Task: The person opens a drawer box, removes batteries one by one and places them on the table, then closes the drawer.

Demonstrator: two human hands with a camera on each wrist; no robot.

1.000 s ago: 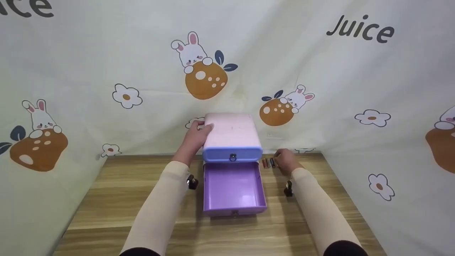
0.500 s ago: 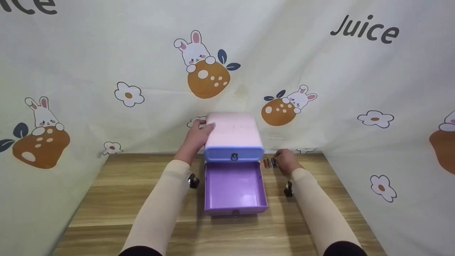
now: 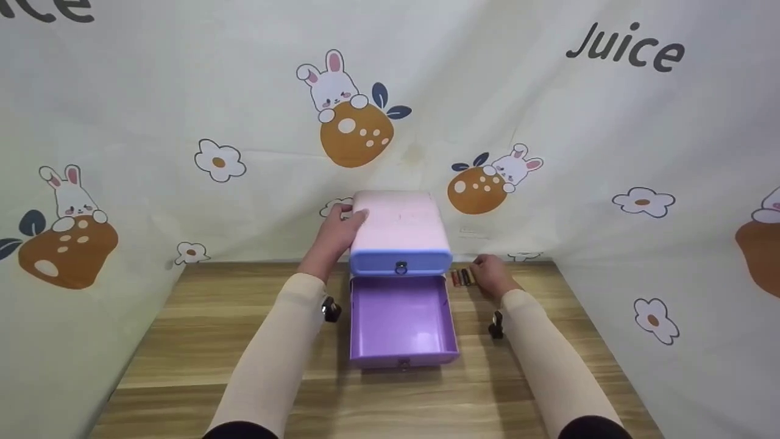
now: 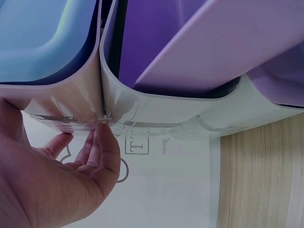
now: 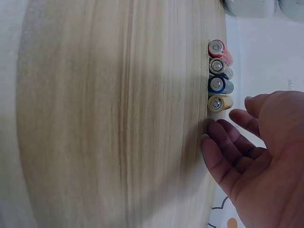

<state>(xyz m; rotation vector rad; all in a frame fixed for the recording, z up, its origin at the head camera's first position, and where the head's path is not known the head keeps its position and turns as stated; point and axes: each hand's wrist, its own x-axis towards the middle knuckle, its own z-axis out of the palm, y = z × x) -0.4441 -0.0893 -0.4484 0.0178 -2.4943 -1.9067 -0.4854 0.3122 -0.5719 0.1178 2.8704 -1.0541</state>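
A drawer unit stands at the back of the table, its top casing pink (image 3: 399,222) with a shut blue drawer (image 3: 372,263). Beneath it, a purple drawer (image 3: 396,317) is pulled out, with nothing seen inside. My left hand (image 3: 336,238) rests on the unit's left side, its thumb at the top edge; in the left wrist view its fingertips touch the casing. To the unit's right, several batteries stand upright in a row, among them a red one (image 5: 216,47), a blue one (image 5: 217,85) and a yellow one (image 5: 220,103). My right hand (image 5: 259,152) is beside the yellow battery, fingers loosely bent, holding nothing.
The wooden table (image 3: 244,341) ends at a pale printed cloth (image 3: 268,201) hanging behind and at both sides. The drawer unit stands close to the back cloth. The pulled-out drawer juts forward between my two forearms.
My right hand has drawn back very slightly to the right, and more of the battery row shows beside it. The left hand and the drawer unit stay in place.
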